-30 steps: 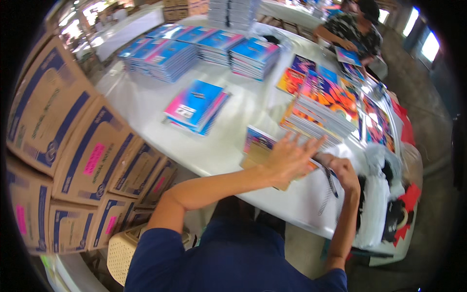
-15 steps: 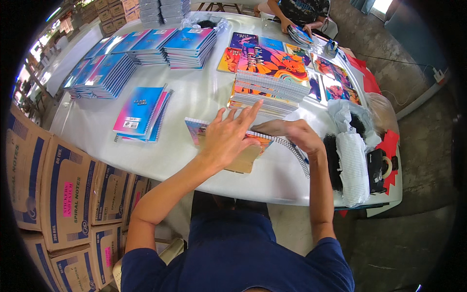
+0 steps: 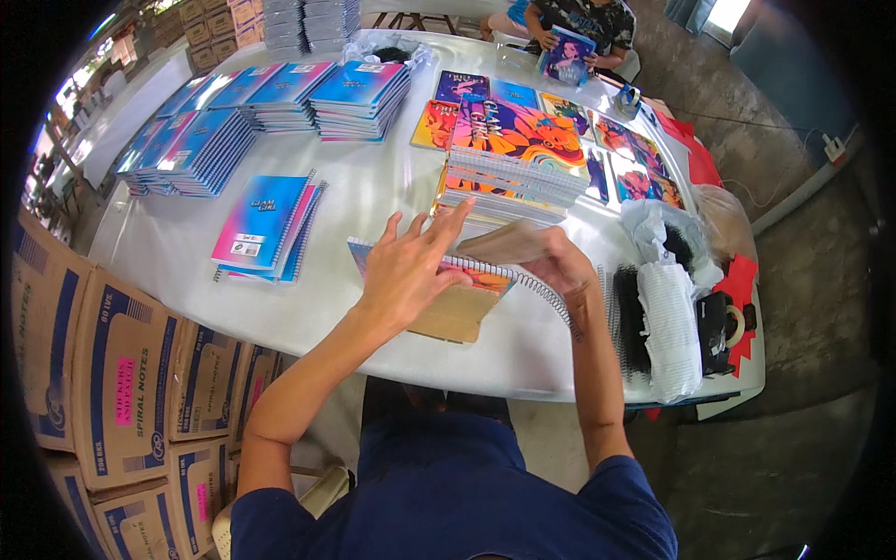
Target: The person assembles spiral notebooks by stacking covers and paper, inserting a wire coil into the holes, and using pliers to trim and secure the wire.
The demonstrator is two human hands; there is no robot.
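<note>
A small notebook (image 3: 457, 313) with a brown board side and a colourful picture stands tilted near the table's front edge. My left hand (image 3: 406, 271) grips its upper part, thumb on the near side and fingers spread over the far side. A black spiral coil (image 3: 546, 295) runs through holes along the notebook's top edge, and its loose end trails right beneath my right wrist. At the right end of that edge is my right hand (image 3: 565, 264). Motion blurs its fingers, and a brownish flat shape beside them is too smeared to name.
Behind the notebook rises a tall stack of colourful notebooks (image 3: 518, 135). Blue-pink spiral notebooks (image 3: 266, 222) lie left, with more stacks (image 3: 359, 98) farther back. At right are black coils (image 3: 633, 322), a white wrapped bundle (image 3: 670, 322) and tape (image 3: 737, 325). Cartons (image 3: 126, 373) stand lower left. Another person (image 3: 597, 28) sits opposite.
My right hand has shifted slightly left and its fingers have moved along the notebook's edge. The person opposite has raised a notebook upright. The whole view has shifted a little.
</note>
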